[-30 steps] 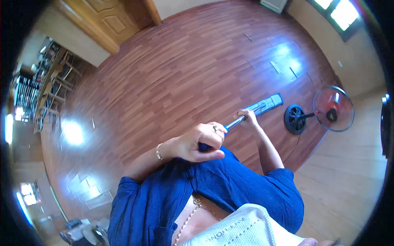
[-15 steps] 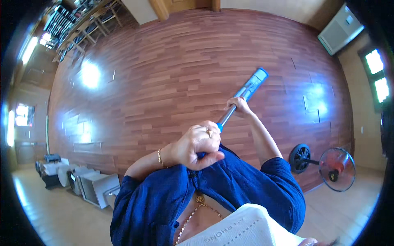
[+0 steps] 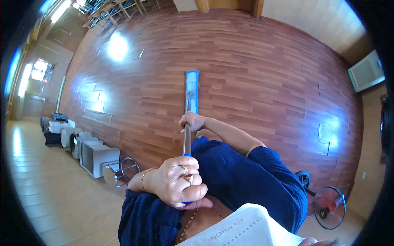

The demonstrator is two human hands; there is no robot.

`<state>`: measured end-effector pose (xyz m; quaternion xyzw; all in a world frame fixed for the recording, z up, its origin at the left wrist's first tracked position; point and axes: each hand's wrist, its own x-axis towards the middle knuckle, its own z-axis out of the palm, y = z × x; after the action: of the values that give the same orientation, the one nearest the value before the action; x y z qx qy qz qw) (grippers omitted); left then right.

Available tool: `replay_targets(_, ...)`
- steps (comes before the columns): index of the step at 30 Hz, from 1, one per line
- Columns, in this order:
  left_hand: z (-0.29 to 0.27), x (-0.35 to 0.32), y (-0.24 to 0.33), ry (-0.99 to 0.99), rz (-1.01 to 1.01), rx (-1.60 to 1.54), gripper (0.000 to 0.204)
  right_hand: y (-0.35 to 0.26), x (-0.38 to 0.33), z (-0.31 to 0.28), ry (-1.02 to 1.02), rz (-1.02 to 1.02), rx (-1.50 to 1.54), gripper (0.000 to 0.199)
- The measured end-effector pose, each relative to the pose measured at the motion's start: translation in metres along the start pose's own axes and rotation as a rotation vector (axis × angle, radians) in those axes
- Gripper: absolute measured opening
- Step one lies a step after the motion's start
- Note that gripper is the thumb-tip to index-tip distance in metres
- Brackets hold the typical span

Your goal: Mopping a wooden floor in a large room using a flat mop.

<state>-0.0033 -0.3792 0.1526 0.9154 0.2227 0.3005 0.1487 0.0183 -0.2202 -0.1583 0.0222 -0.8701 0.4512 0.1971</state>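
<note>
A flat mop (image 3: 187, 141) with a metal pole and a blue grip reaches away from my body. Its long, narrow, light-blue head lies on the wood-look floor (image 3: 246, 74), pointing almost straight ahead. My left hand (image 3: 178, 180), with rings and a bracelet, is closed round the blue grip close to my chest. Farther down, my right hand (image 3: 193, 121) wraps round the metal pole just short of the mop head.
On the left stand a metal-legged stool (image 3: 123, 172), a grey-white box-shaped item (image 3: 98, 158) and several other things in a row. A fan (image 3: 329, 208) stands at the right. A white appliance (image 3: 366, 71) is by the right wall; chairs and a table (image 3: 108, 12) are far left.
The mop head has swung left from the right of centre, with my right hand moving left along with it. My left hand has come slightly nearer my body. The view has turned somewhat.
</note>
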Motion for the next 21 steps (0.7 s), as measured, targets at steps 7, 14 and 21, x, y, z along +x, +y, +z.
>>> replay_targets(7, -0.009, -0.025, -0.004, 0.029, -0.247, 0.044, 0.033, 0.008, 0.044, 0.022, -0.104, 0.010, -0.063, 0.025)
replay_targets(14, -0.040, -0.018, -0.050, 0.047, -0.123, 0.018, 0.034, 0.034, 0.054, -0.020, 0.016, 0.063, -0.104, 0.015)
replay_targets(21, -0.024, 0.004, -0.142, 0.038, 0.033, -0.222, 0.036, 0.093, -0.018, -0.120, 0.177, 0.321, -0.275, 0.021)
